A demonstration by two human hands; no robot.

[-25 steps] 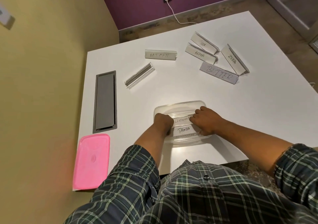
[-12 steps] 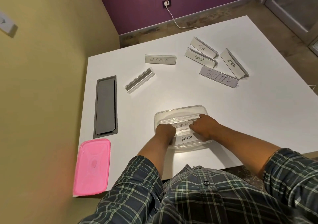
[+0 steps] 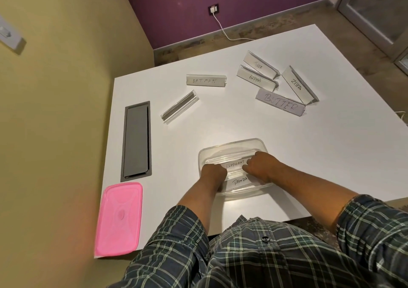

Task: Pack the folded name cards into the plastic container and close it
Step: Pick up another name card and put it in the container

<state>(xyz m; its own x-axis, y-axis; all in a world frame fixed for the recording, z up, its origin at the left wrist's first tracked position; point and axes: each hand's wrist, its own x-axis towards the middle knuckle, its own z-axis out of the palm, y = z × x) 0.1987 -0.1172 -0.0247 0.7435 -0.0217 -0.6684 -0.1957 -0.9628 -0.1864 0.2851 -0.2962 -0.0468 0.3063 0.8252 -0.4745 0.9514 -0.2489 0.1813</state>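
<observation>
I hold the white folded name card marked ELEPHANT (image 3: 234,165) by its ends, my left hand (image 3: 212,173) and right hand (image 3: 263,166) curled around it, seating it in the clear plastic container (image 3: 231,148) just beyond the PANDA card (image 3: 239,181). I judge this the packing step, early on. Next calls for letting go and reaching for the BATMAN card (image 3: 206,80) or the far cluster; the pink plastic lid (image 3: 119,218) waits at the table's (image 3: 309,146) near left corner.

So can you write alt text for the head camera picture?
Both hands, left and right, hold the ELEPHANT card in a clear container above the PANDA card. More cards and a pink lid lie on the white table.
</observation>
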